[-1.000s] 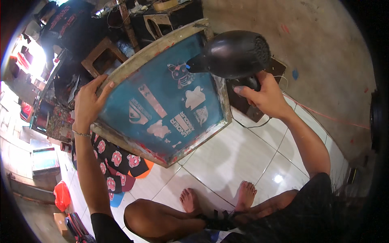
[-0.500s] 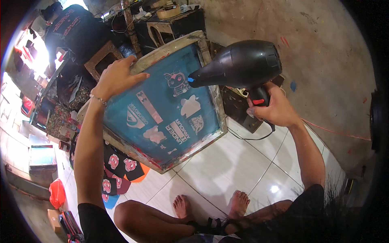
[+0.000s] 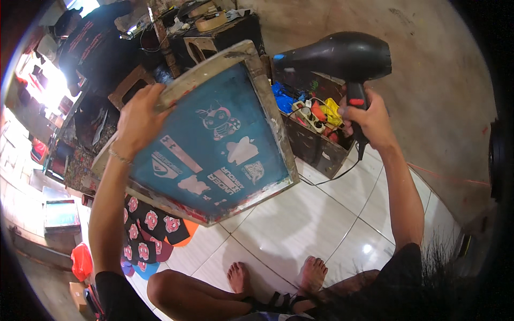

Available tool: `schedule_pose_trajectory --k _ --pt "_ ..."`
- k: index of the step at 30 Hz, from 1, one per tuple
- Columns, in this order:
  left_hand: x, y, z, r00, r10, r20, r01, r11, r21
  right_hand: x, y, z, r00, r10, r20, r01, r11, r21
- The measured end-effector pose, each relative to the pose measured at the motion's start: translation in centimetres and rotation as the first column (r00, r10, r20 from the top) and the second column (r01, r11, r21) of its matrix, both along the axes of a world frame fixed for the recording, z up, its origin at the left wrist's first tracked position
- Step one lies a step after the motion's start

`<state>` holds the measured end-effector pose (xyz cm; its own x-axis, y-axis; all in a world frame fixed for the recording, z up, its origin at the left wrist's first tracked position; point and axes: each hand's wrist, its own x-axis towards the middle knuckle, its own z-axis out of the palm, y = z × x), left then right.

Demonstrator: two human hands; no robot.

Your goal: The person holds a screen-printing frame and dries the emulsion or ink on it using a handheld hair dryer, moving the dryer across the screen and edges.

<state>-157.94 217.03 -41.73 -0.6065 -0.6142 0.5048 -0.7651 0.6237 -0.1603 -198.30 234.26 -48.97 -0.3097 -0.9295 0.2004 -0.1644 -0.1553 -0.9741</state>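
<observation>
My left hand (image 3: 140,115) is closed on the upper left edge of a wooden-framed printing screen (image 3: 274,120), which stands tilted in front of me. Its blue-green mesh (image 3: 238,96) bears several pale motifs, among them a cartoon bee and blob shapes. In my right hand (image 3: 373,120) is a black hair dryer (image 3: 342,56), gripped by its handle below a red switch. The dryer's blue-marked nozzle points left, beyond the screen's upper right edge and apart from the mesh. A dark cord hangs from the handle.
Behind the screen on the right, a dark box (image 3: 316,152) holds a power strip and coloured scraps. Black pieces with pink prints (image 3: 151,220) lie on the white tiles (image 3: 278,224) at left. A red bag (image 3: 81,262) sits farther left. A cluttered black cabinet (image 3: 230,43) stands at the back.
The hair dryer has moved up and right, away from the mesh, uncovering the box behind. My left hand and the screen have shifted slightly left, with the hand still on the frame.
</observation>
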Motion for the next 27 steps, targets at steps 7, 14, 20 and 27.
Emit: schedule_pose_trajectory --k 7,14,20,27 --pt "2.1 2.1 5.1 0.981 -0.186 -0.059 0.187 0.982 0.011 -3.5 -0.6 -0.2 0.989 -0.052 0.139 0.061 0.996 -0.065" --pt "5.3 1.9 4.8 0.960 -0.252 -0.120 0.248 0.968 -0.043 -4.2 0.0 -0.3 0.997 0.006 0.073 -0.004 1.000 -0.023" --pt "6.2 1.3 6.4 0.929 -0.360 -0.086 0.356 0.932 -0.062 -3.1 0.4 0.1 0.998 0.051 -0.020 -0.052 0.998 -0.043" --pt "7.9 1.4 6.8 0.960 -0.192 -0.205 0.221 0.967 0.127 -0.3 2.1 1.5 0.913 0.394 0.103 -0.387 0.918 -0.080"
